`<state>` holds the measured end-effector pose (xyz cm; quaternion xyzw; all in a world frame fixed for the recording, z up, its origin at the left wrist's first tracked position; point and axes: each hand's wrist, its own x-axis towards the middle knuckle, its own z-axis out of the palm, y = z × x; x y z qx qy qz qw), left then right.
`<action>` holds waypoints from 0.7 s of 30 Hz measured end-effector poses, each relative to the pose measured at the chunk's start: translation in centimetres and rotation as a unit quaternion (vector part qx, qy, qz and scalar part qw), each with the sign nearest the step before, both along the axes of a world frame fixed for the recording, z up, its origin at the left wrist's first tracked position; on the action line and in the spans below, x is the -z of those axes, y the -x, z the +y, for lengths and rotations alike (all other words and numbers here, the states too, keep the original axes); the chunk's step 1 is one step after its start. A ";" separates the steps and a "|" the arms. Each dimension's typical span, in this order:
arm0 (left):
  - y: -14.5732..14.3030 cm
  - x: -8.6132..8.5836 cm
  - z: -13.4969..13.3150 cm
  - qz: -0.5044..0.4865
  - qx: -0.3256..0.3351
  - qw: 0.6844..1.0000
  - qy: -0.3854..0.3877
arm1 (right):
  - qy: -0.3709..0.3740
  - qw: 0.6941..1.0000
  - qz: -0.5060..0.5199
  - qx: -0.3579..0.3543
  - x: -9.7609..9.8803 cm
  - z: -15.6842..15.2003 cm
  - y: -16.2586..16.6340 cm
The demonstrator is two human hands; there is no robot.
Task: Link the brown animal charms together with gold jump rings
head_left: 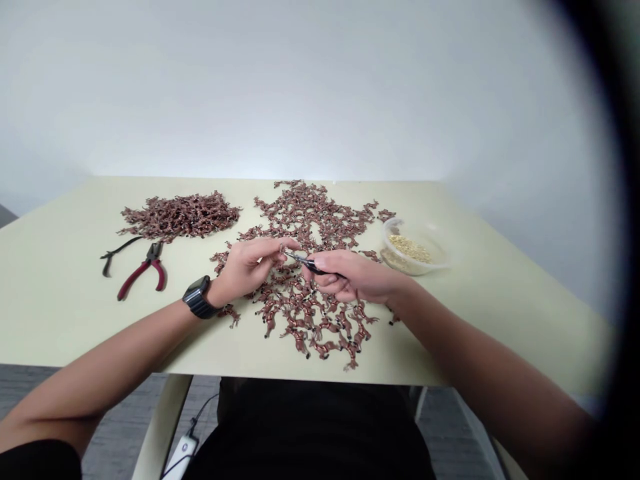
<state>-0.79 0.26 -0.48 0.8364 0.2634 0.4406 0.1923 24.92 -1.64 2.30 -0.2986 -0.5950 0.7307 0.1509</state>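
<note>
My left hand (pixel 253 267), with a black watch on its wrist, is closed in a pinch on a small brown figure-shaped charm, held just above the table. My right hand (pixel 353 275) grips a dark slim tool (pixel 301 260) whose tip meets the pinched piece. Both hands hover over a wide spread of small brown charms (pixel 313 227) lying flat across the middle of the pale table (pixel 60 313).
A heaped pile of the same brown charms (pixel 183 215) lies at the back left. Red-handled pliers (pixel 145 269) and a black-handled tool (pixel 117 252) rest in front of it. A clear bowl (pixel 413 247) holding small pale bits stands at the right.
</note>
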 end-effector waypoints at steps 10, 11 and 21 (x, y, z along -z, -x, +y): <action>-1.2 0.1 -0.1 -0.214 0.089 0.890 0.394 | -0.435 0.862 -0.141 0.219 1.0 -0.2 0.5; -1.2 0.1 -0.2 -0.223 0.098 0.876 0.416 | -0.483 0.833 -0.158 0.221 1.2 -0.2 0.5; -1.3 0.0 -0.4 -0.224 0.147 0.843 0.466 | -0.585 0.768 -0.186 0.182 1.9 0.0 0.6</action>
